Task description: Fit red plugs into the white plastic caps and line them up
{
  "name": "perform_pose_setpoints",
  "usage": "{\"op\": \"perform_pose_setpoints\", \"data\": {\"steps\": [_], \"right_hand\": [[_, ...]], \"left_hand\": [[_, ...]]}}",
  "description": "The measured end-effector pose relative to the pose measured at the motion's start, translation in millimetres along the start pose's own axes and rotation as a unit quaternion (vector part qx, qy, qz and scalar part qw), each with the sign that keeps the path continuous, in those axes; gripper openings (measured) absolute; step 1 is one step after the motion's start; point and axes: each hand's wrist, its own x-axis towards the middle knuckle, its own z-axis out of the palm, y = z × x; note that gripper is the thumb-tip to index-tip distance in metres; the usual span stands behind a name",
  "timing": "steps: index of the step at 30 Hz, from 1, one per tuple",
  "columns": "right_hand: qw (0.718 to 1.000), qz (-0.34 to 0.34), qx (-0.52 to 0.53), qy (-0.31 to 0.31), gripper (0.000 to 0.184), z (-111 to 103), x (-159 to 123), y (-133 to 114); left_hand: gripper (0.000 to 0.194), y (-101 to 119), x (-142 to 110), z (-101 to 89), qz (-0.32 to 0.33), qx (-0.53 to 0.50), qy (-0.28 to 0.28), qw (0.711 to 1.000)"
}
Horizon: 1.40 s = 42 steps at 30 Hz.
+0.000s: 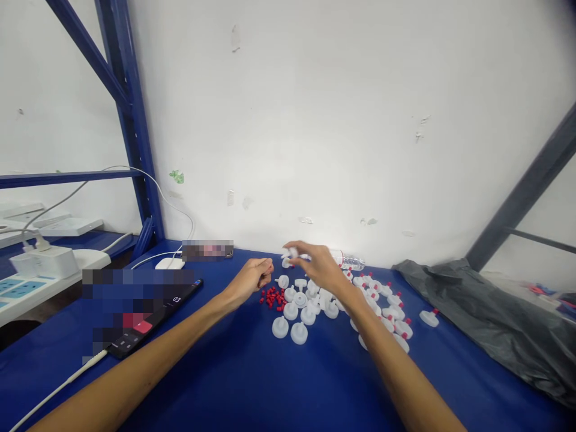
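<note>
Nearest the camera, two bare forearms (396, 372) slant up from five and seven o'clock over a blue tabletop (270, 384). Crumpled between three and four o'clock lies a dark grey plastic bag (495, 330); toward eight, a smartphone (148, 324) lies aslant, its long axis aimed at two. Next come the hands: the left hand (256, 276) is curled closed, whatever it may enclose hidden, while the right hand (320, 265) arches thumb and fingers about a white piece (293, 252), too blurred to tell whether it is pinched. A clear plastic bottle (353, 261) lies on its side at three o'clock from the right hand. White stemmed discs (300, 300) cluster around six o'clock from that hand, most stems pointing to twelve; red-tipped discs (393, 312) spread at four, some partly behind the forearm. Smallest, loose red caps (272, 298) lie just beside the left hand, between four and five o'clock from it; from the right hand they lie at eight, farther off.
</note>
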Motion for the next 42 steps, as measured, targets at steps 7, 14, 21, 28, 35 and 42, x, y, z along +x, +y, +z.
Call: {"op": "perform_pose_setpoints", "data": {"steps": [7,14,21,28,35,42], "right_hand": [[0.988,0.063,-0.118,-0.077,0.032,-7,-9,31],[0.976,0.070,-0.164,-0.122,0.041,9,6,29],[0.970,0.078,-0.151,-0.172,0.034,36,38,49],[0.983,0.102,-0.113,-0.101,0.016,30,40,35],[0.995,0.068,0.017,-0.075,0.036,28,24,-10],[0.991,0.068,0.089,-0.074,0.039,24,19,-17]], "left_hand": [[0.024,-15,-7,-7.7,-0.004,0.093,0.024,0.995],[0.015,-13,-12,0.6,0.009,0.133,-0.018,0.991],[0.024,-16,-10,-3.2,0.009,0.144,0.009,0.990],[0.025,-15,-9,-2.1,-0.012,0.128,0.055,0.990],[0.030,-6,-10,-3.2,0.017,0.135,0.080,0.988],[0.033,1,-13,-7.8,0.050,0.211,0.079,0.973]]}}
